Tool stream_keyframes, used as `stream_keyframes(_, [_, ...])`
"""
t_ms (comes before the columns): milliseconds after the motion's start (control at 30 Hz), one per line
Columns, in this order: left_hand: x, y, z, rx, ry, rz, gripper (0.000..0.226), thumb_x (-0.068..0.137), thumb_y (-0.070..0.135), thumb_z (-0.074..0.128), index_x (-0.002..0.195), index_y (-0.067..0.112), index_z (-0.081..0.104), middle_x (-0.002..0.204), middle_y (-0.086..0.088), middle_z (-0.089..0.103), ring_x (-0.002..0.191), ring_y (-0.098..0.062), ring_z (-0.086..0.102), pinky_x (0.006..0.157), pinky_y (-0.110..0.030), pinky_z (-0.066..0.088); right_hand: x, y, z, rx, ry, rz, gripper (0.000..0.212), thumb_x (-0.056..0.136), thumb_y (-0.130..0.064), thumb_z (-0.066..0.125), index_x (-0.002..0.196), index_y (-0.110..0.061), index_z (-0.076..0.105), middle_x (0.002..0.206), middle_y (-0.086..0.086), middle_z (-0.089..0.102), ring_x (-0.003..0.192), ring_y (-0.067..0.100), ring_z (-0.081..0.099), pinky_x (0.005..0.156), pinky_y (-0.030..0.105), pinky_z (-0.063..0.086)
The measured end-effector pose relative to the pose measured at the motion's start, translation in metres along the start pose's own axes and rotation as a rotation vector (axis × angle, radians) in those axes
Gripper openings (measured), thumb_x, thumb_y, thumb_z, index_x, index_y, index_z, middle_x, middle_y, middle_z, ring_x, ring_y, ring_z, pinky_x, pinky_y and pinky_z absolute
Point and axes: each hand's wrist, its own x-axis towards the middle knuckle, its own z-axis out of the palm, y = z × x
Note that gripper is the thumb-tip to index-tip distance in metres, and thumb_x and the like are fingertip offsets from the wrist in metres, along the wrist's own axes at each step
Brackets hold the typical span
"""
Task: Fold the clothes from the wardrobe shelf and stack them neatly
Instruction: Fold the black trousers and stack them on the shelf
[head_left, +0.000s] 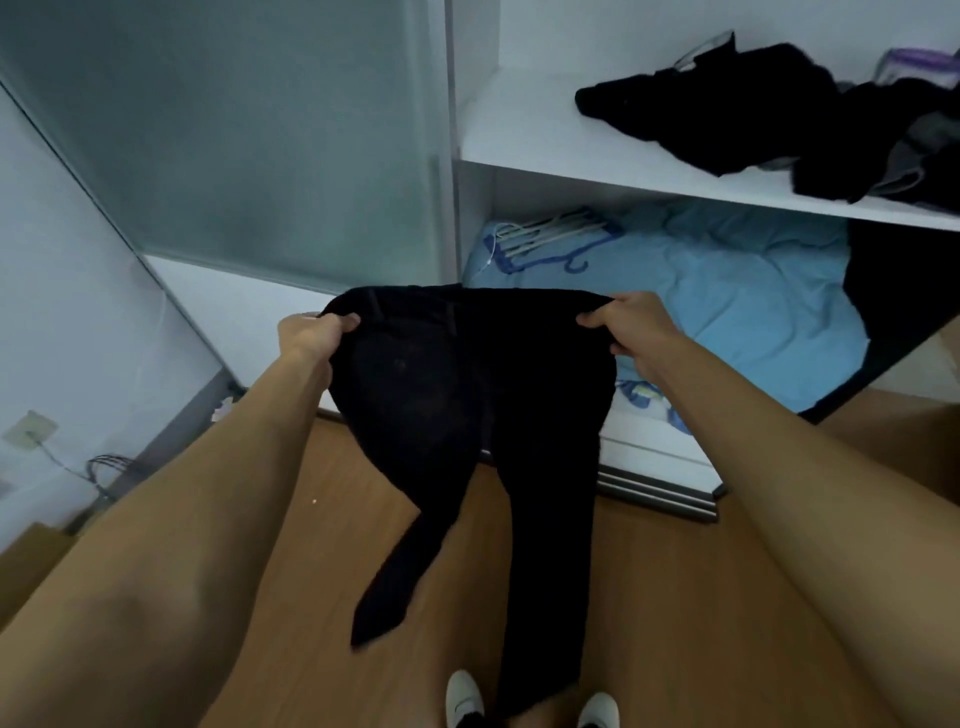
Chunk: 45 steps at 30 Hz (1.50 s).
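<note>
Over wood floor (322, 545), black trousers (467, 395) hang btwn L hand (311, 335) & R hand (628, 327), both gripping its top edge.

I count 1 pair of black fabric trousers (467, 395), 2 bare hands (left hand (311, 338), right hand (628, 327)) and 2 white shoes (464, 699). From here I make out 1 white wardrobe shelf (519, 130) bearing 1 heap of dark clothes (753, 109), pieces uncountable, 1 crumpled light blue sheet (727, 291), 1 bundle of blue and white plastic hangers (545, 239), and 1 pale wall socket (31, 428).
</note>
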Motion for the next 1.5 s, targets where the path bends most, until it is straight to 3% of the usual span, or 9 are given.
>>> stream_keyframes(267, [0.007, 0.024, -0.004, -0.014, 0.041, 0.179, 0.010, 0.097, 0.017, 0.060, 0.102, 0.012, 0.067, 0.095, -0.006, 0.070, 0.090, -0.023, 0.066, 0.083, -0.034, 0.057, 0.003, -0.004, -0.023, 0.244, 0.050, -0.040, 0.013, 0.082, -0.006, 0.074, 0.090, -0.013, 0.068, 0.074, 0.001, 0.075, 0.061, 0.014, 0.073, 0.048, 0.017, 0.051])
stream_keyframes(367, [0.006, 0.030, -0.001, -0.042, 0.004, 0.228, 0.015, 0.097, 0.011, 0.052, 0.102, 0.014, 0.066, 0.090, -0.002, 0.068, 0.087, -0.021, 0.065, 0.073, -0.029, 0.056, 0.005, -0.008, -0.025, 0.195, 0.046, -0.049, 0.012, 0.084, -0.001, 0.061, 0.091, -0.010, 0.065, 0.078, 0.005, 0.068, 0.064, 0.017, 0.065, 0.045, 0.019, 0.046])
stream_keyframes(500, [0.007, 0.031, -0.003, -0.064, -0.094, 0.241, 0.028, 0.095, 0.000, 0.042, 0.100, 0.017, 0.064, 0.094, -0.006, 0.068, 0.085, -0.021, 0.065, 0.075, -0.034, 0.057, -0.003, -0.011, -0.031, 0.173, -0.076, -0.209, 0.034, 0.079, 0.013, 0.046, 0.080, -0.013, 0.068, 0.078, 0.007, 0.065, 0.074, 0.020, 0.059, 0.063, 0.028, 0.044])
stream_keyframes(633, [0.002, 0.033, -0.005, -0.107, -0.193, 0.274, 0.041, 0.084, -0.013, 0.033, 0.075, 0.023, 0.051, 0.072, 0.000, 0.048, 0.063, -0.015, 0.045, 0.055, -0.027, 0.035, -0.020, -0.022, -0.040, -0.060, -0.306, -0.439, 0.045, 0.071, 0.021, 0.043, 0.068, -0.015, 0.071, 0.074, 0.007, 0.066, 0.076, 0.021, 0.057, 0.067, 0.028, 0.042])
stream_keyframes(800, [-0.021, 0.042, 0.029, -0.096, -0.595, 0.244, 0.045, 0.080, -0.016, 0.031, 0.070, 0.024, 0.048, 0.080, 0.001, 0.047, 0.071, -0.014, 0.048, 0.065, -0.032, 0.040, -0.038, -0.048, -0.031, -0.208, -0.466, -0.612, 0.047, 0.065, 0.027, 0.037, 0.062, -0.012, 0.064, 0.079, 0.017, 0.061, 0.079, 0.022, 0.057, 0.072, 0.028, 0.046])
stream_keyframes(900, [-0.039, 0.057, 0.057, -0.147, -0.815, 0.248, 0.049, 0.078, -0.020, 0.028, 0.067, 0.022, 0.050, 0.089, -0.001, 0.051, 0.080, -0.016, 0.053, 0.063, -0.034, 0.051, -0.043, -0.063, -0.025, -0.330, -0.569, -0.679, 0.047, 0.065, 0.025, 0.039, 0.062, -0.014, 0.064, 0.077, 0.006, 0.062, 0.081, 0.020, 0.058, 0.079, 0.036, 0.046])
stream_keyframes(1200, [-0.075, 0.083, 0.124, -0.315, -1.177, 0.126, 0.030, 0.068, -0.015, 0.039, 0.079, 0.011, 0.049, 0.093, -0.010, 0.053, 0.084, -0.022, 0.055, 0.077, -0.029, 0.048, -0.030, -0.075, -0.022, -0.127, -0.298, -0.702, 0.021, 0.090, 0.010, 0.062, 0.109, 0.002, 0.063, 0.105, 0.011, 0.070, 0.100, 0.018, 0.067, 0.093, 0.030, 0.051])
stream_keyframes(1300, [-0.086, 0.090, 0.140, -0.269, -1.253, 0.109, 0.030, 0.072, -0.013, 0.043, 0.084, 0.012, 0.053, 0.095, -0.016, 0.051, 0.080, -0.026, 0.050, 0.074, -0.033, 0.043, -0.023, -0.069, -0.022, -0.211, -0.171, -0.693, 0.021, 0.089, -0.005, 0.069, 0.110, -0.008, 0.067, 0.111, 0.005, 0.069, 0.105, 0.015, 0.063, 0.089, 0.030, 0.050])
stream_keyframes(1500, [-0.096, 0.098, 0.153, -0.287, -1.157, 0.199, 0.035, 0.098, -0.011, 0.043, 0.123, 0.014, 0.044, 0.113, -0.008, 0.059, 0.082, -0.010, 0.072, 0.071, -0.022, 0.058, -0.017, -0.054, -0.026, -0.029, -0.221, -0.608, 0.015, 0.096, -0.006, 0.059, 0.107, -0.017, 0.061, 0.109, 0.004, 0.069, 0.102, 0.011, 0.065, 0.092, 0.025, 0.051])
